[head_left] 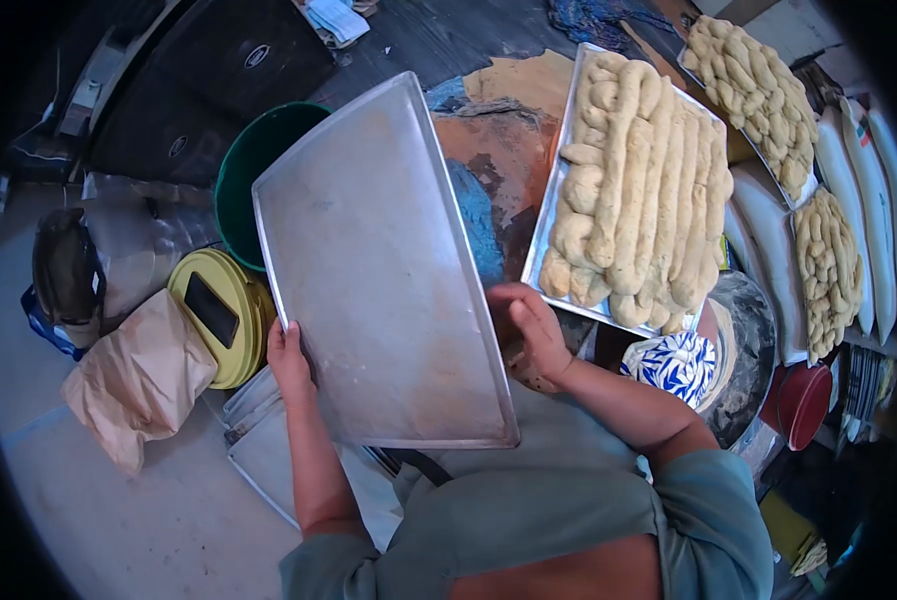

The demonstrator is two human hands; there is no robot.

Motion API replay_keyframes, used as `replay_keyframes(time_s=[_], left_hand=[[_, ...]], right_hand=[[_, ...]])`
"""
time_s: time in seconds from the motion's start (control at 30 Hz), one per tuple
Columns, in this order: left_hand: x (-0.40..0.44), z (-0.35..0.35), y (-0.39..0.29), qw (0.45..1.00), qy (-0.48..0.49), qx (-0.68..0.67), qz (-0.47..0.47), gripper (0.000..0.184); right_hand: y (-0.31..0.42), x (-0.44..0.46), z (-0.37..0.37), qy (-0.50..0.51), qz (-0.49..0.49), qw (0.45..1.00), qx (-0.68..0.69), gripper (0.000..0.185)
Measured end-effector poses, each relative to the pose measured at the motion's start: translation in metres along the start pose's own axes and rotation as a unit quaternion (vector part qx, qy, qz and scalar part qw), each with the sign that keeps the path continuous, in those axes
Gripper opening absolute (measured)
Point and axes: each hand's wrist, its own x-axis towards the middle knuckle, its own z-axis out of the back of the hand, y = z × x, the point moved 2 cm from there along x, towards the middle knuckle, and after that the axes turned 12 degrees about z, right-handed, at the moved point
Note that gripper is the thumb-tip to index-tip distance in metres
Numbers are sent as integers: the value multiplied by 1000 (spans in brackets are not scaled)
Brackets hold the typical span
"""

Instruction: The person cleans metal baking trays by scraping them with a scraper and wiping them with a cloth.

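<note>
An empty metal baking tray (pixel 379 270) is tilted up in front of my body. My left hand (pixel 291 360) grips its left edge, thumb on the face and the other fingers hidden behind. Beside the tray's right edge is my right hand (pixel 537 328), fingers stretched out and holding nothing; whether the fingertips touch the rim I cannot make out. Just beyond that hand lies another tray (pixel 542 235), piled with long ropes of dough (pixel 654 190) and a few rounder lumps at its near left side.
Two more dough-laden trays (pixel 754 95) (pixel 829 270) stand at the right by white sacks (pixel 849 190). On the left are a green bucket (pixel 244 175), a yellow lidded bucket (pixel 219 320) with a phone (pixel 212 308) on it, and a brown paper bag (pixel 139 385). More trays (pixel 264 480) lie below.
</note>
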Motion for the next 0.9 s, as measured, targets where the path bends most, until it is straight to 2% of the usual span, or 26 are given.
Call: replay_keyframes(time_s=[0.03,0.1,0.2,0.23,0.3,0.37,0.47,0.57,0.63,0.9], left_hand=[[1,0,-2,1000,-7,11,1,30],[1,-3,-6,1000,-10,18,-12,31],[3,-7,-7,1000,-13,20,-13,32],[4,-9,-9,1000,-15,19,-13,33],[2,-13,-12,999,-30,20,-10,34],[4,-14,-10,999,-35,25,-9,35],[8,-9,-7,999,-31,38,-13,36],[7,-12,-9,997,-49,57,-12,37],[7,-14,-8,997,-66,42,-13,37],[11,-24,-14,988,-115,102,-7,42]], right_hand=[[-3,2,5,73,52,991,-97,34],[-10,7,7,215,153,922,-283,24],[-26,7,2,224,98,922,-300,31],[-32,11,4,228,122,917,-305,31],[-66,12,18,208,85,902,-370,30],[-135,9,50,208,117,834,-498,31],[-188,6,92,164,53,775,-608,31],[-206,7,119,111,-43,768,-629,31],[-215,8,127,97,-74,770,-626,31],[-233,16,132,80,-105,789,-600,31]])
